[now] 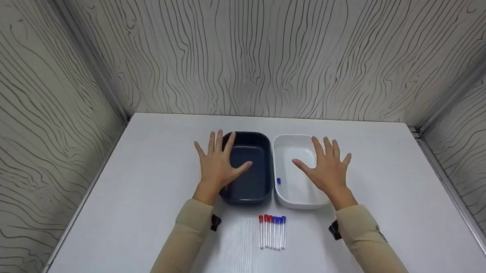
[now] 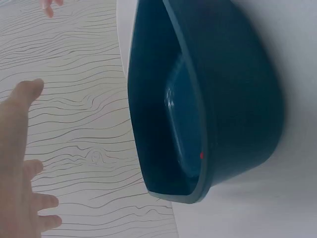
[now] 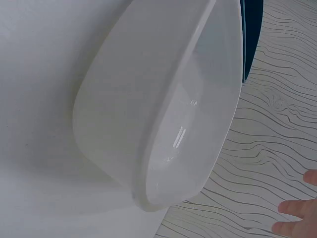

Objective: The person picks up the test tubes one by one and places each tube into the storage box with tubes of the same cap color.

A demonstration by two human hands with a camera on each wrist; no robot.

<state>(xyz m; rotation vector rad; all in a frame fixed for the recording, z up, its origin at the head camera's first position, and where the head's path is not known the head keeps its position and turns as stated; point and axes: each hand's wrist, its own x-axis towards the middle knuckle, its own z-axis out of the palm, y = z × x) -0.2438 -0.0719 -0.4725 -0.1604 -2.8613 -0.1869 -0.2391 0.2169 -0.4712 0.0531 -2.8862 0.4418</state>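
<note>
My left hand (image 1: 217, 167) hovers over the left side of a dark blue tub (image 1: 255, 174), its fingers straight and spread. Fingers also spread wide, my right hand (image 1: 329, 171) is over the right side of a white tub (image 1: 296, 191). Neither hand holds anything. A small blue cap (image 1: 279, 181) lies in the white tub near its left wall. In the left wrist view a tiny red spot (image 2: 201, 155) shows at the dark tub's rim; what it is I cannot tell. In front of the tubs lie several clear tubes (image 1: 278, 234) with red or blue caps.
Left of the capped tubes, faint clear stick-like pieces (image 1: 240, 248) lie side by side, hard to make out. The tubs stand next to each other on a white table (image 1: 140, 197). Wood-grain patterned panels (image 1: 247, 49) enclose the back and sides.
</note>
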